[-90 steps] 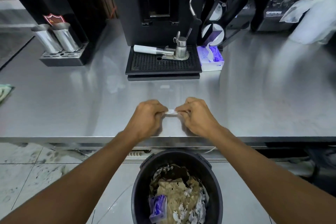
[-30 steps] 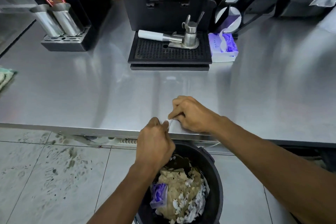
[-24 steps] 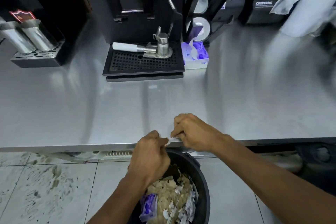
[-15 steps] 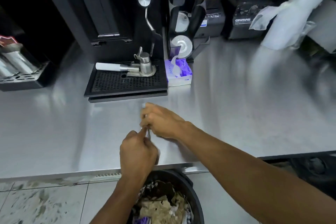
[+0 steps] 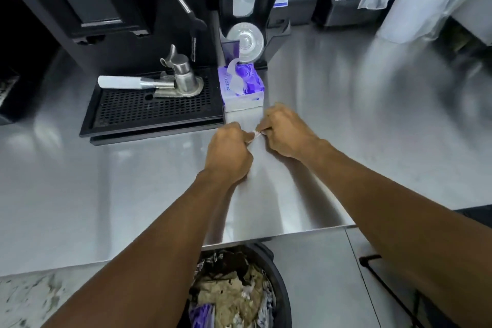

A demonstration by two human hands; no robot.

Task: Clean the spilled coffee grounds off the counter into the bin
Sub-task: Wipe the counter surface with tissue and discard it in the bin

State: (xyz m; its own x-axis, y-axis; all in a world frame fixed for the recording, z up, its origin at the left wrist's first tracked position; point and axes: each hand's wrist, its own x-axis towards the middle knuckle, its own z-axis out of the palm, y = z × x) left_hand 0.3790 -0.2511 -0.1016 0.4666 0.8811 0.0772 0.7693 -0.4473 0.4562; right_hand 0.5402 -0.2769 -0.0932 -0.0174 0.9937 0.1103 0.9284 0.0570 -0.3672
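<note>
Left of the tissue box (image 5: pixel 241 89), a portafilter (image 5: pixel 159 84) is being kept on the black drip tray (image 5: pixel 151 114). Just in front of the tissue box, a small white scrap (image 5: pixel 256 135) is being pinched between the left hand (image 5: pixel 229 153) and the right hand (image 5: pixel 286 132), both curled tight above the counter (image 5: pixel 106 181). No grounds are being seen on the steel; any may be hidden by glare. Nearer than the tissue box, below the counter edge, the bin (image 5: pixel 279 287) is being left full. Should the scrap be torn or dropped short, grounds could be scattered on the floor.
</note>
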